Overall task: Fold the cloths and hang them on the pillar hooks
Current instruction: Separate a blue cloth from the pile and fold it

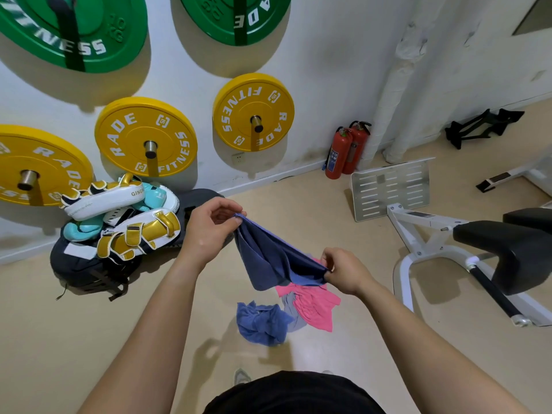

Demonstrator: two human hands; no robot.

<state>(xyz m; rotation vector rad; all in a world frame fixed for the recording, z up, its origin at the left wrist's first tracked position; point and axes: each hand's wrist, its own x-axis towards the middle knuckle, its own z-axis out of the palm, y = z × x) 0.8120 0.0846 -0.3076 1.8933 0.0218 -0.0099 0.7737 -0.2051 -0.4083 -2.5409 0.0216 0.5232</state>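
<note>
A dark blue cloth (270, 258) hangs stretched between my two hands above the floor. My left hand (209, 225) pinches its upper left corner. My right hand (343, 271) pinches the lower right corner, so the cloth sags in folds between them. Below on the floor lie a crumpled lighter blue cloth (260, 322), a pink cloth (313, 306) and a grey cloth (291, 309) partly under the pink one. No pillar hooks are in view.
Yellow weight plates (254, 112) and green weight plates (74, 31) hang on the wall. Boxing pads (119, 216) lie on a dark bag (89, 264) at the left. Two fire extinguishers (343, 150) stand by a white pipe (394, 100). A white gym machine with a black pad (513, 246) stands at the right.
</note>
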